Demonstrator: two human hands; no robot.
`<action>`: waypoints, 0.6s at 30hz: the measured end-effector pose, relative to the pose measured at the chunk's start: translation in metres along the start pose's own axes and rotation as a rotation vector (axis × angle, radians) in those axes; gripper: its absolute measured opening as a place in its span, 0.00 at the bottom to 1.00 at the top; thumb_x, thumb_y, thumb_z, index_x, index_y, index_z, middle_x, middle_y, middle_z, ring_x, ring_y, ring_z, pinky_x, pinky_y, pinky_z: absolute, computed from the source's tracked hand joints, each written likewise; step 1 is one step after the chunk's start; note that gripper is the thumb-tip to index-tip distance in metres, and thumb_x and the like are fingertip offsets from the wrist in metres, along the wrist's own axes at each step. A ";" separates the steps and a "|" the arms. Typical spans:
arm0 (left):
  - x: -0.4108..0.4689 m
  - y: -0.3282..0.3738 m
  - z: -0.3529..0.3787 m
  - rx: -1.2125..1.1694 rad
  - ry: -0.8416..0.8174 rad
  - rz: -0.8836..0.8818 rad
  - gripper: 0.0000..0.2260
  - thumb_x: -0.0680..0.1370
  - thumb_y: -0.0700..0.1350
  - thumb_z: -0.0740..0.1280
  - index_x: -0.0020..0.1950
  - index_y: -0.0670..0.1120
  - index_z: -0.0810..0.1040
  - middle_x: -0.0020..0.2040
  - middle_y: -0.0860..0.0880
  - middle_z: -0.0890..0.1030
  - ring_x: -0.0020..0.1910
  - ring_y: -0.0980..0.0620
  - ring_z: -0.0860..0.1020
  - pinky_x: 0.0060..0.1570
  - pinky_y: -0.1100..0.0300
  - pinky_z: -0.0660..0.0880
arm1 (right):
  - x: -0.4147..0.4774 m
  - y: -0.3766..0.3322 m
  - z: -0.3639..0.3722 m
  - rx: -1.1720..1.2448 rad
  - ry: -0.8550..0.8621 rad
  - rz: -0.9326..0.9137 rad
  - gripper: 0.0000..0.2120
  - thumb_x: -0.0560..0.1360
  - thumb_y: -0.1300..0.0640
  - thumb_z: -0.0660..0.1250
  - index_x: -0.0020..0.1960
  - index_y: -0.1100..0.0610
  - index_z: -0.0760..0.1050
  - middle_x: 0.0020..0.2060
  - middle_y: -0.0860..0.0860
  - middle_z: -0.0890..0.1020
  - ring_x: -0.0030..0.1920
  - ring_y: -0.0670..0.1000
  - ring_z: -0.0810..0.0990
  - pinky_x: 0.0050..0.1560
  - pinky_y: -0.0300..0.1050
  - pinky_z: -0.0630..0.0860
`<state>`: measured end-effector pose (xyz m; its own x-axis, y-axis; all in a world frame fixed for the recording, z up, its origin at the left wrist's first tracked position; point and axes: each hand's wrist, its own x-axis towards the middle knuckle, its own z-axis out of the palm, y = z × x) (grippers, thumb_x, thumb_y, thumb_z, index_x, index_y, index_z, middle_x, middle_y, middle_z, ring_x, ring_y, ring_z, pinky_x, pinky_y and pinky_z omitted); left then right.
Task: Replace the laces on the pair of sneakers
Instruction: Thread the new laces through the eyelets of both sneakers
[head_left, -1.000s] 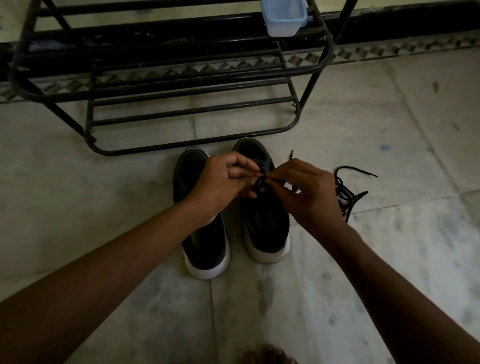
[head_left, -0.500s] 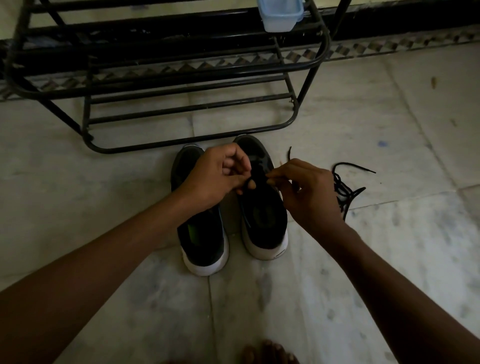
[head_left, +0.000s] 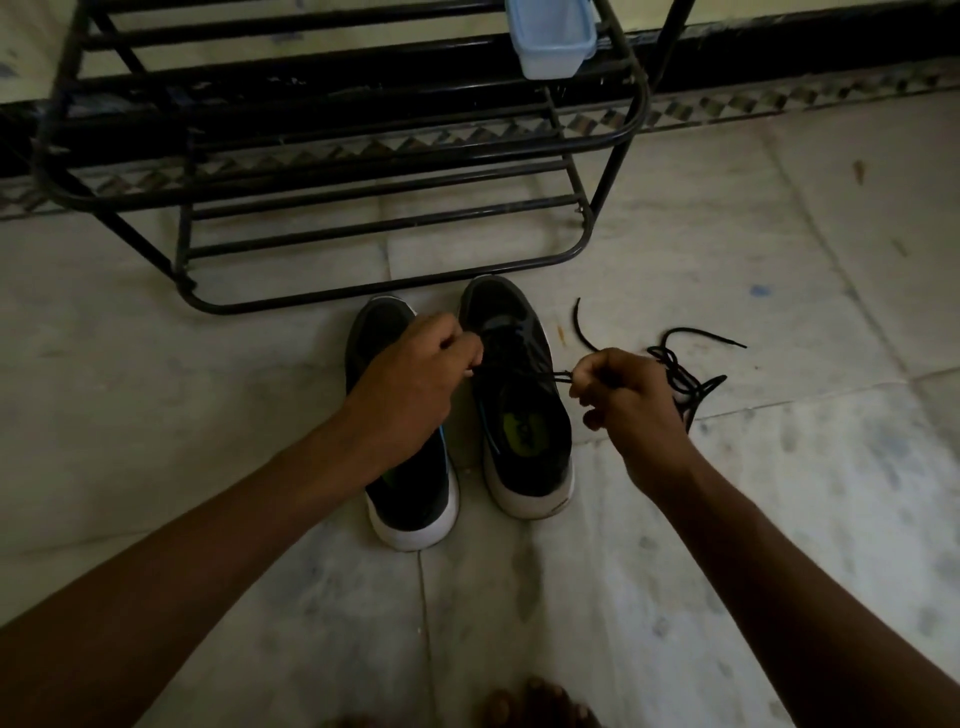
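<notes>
Sneakers: left sneaker (head_left: 415, 509) and right sneaker (head_left: 527, 467), both black with white soles, stand side by side on the tiled floor (head_left: 208, 415). Their toes point at the black metal shoe rack (head_left: 363, 249), and the right sneaker's toe lies just beside the rack's lowest bar.

My left hand (head_left: 415, 384) hovers over the left sneaker with its fingers curled, and thumb and fingertips pinch one end of a black lace (head_left: 558, 376). My right hand (head_left: 623, 395), just right of the right sneaker, is curled and pinches the same lace. The lace runs taut between both hands, across the right sneaker's opening. I cannot tell which eyelets it passes through, as the area is too dark.

A second black lace (head_left: 685, 384) lies tangled on the floor, partly hidden behind my right hand. A pale blue plastic container (head_left: 550, 41) sits on an upper shelf of the rack.
</notes>
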<state>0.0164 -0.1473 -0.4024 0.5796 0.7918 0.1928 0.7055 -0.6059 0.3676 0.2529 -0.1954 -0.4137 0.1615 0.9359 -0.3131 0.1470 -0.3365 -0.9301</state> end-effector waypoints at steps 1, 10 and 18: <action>-0.001 0.001 0.000 0.084 0.000 0.030 0.17 0.67 0.24 0.70 0.53 0.38 0.80 0.48 0.42 0.75 0.47 0.43 0.77 0.38 0.50 0.80 | -0.001 -0.001 0.000 0.059 0.000 0.031 0.11 0.79 0.71 0.61 0.43 0.61 0.78 0.37 0.53 0.80 0.38 0.47 0.77 0.37 0.43 0.72; -0.025 0.017 -0.015 -0.100 0.140 -0.110 0.04 0.78 0.40 0.70 0.52 0.42 0.78 0.49 0.46 0.75 0.46 0.51 0.76 0.49 0.60 0.74 | -0.025 0.001 0.010 -0.390 0.201 -0.372 0.04 0.77 0.57 0.72 0.48 0.55 0.78 0.42 0.48 0.80 0.43 0.44 0.79 0.42 0.35 0.75; -0.116 0.023 -0.016 0.139 -0.099 -0.014 0.15 0.78 0.55 0.64 0.50 0.44 0.79 0.47 0.48 0.78 0.46 0.46 0.76 0.52 0.49 0.71 | -0.059 0.004 0.011 -1.039 -0.246 -0.814 0.15 0.75 0.42 0.65 0.51 0.53 0.79 0.45 0.48 0.76 0.45 0.50 0.74 0.52 0.49 0.70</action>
<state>-0.0410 -0.2516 -0.4021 0.6018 0.7929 0.0954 0.7594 -0.6051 0.2391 0.2332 -0.2509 -0.4005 -0.4874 0.8638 0.1273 0.8020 0.5006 -0.3260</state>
